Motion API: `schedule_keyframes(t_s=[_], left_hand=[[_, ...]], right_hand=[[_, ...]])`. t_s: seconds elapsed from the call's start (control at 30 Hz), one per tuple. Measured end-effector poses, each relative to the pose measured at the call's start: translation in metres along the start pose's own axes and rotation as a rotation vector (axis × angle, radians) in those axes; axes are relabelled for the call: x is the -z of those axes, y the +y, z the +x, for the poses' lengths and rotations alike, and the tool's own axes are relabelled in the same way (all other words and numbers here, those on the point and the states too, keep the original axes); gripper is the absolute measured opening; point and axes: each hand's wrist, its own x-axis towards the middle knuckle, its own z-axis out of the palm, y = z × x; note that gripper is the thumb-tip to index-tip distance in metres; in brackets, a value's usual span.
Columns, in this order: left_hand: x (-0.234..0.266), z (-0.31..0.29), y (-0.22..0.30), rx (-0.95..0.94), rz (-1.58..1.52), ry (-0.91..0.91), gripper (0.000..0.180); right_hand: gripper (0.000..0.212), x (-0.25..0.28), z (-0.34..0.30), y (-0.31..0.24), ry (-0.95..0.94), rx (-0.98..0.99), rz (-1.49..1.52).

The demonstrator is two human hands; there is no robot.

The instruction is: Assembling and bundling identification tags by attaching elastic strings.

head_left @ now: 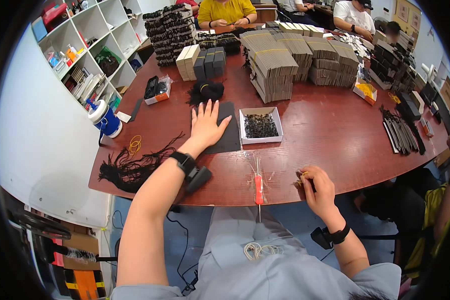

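My left hand [205, 126] lies flat with fingers spread on a black sheet or stack of sheets [228, 131]. Just beyond its fingertips is a bundle of black cord [207, 91] tied with a yellow band. At the table's near edge my right hand [317, 189] is closed, its thumb and fingers pinching a small yellow thing that looks like a rubber band [299, 183]. A red-handled tool with a thin metal shaft [258, 189] rests between my hands, its tip past the edge. An open white box [261, 125] of small dark pieces stands right of the sheet.
Loose black cords [135, 167] and yellow rubber bands [135, 145] lie at left, near a blue-and-white jug [105, 118]. Banded stacks of grey card [275, 65] stand at the back. A box of yellow bands [365, 91] is farther right. Other people sit around the table.
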Motion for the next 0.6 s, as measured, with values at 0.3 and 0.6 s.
schedule_keyframes(t_s=[0.3, 0.6], left_hand=[[-0.01, 0.013, -0.003, -0.005, -0.001, -0.004, 0.071], [0.082, -0.064, -0.087, -0.094, -0.259, 0.099, 0.039]], right_hand=[[0.009, -0.002, 0.001, -0.002, 0.003, -0.022, 0.03], [0.004, -0.003, -0.007, 0.009, 0.015, -0.146, 0.214]])
